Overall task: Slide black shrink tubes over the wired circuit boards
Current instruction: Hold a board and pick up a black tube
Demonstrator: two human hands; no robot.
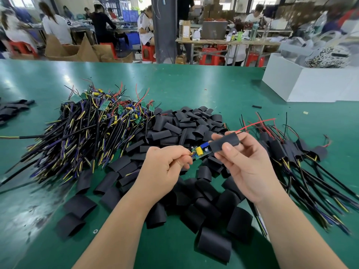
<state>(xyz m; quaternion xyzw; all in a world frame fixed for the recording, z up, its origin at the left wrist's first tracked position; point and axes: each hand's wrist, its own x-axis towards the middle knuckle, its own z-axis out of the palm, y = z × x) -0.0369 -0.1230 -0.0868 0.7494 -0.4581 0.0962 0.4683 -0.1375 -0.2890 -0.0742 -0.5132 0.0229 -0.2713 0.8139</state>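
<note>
Black tube [226, 141] pinched in right hand [246, 167], board wires [192, 153] in left hand [163, 166]

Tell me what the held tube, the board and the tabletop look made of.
Tube: matte black soft plastic, probably; it looks flattened. Board: green rigid laminate, seemingly, carrying yellow and blue parts. Tabletop: glossy green mat or coating; bright reflections show.

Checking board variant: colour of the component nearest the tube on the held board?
Blue component, beside a yellow one; head view shows it.
</note>
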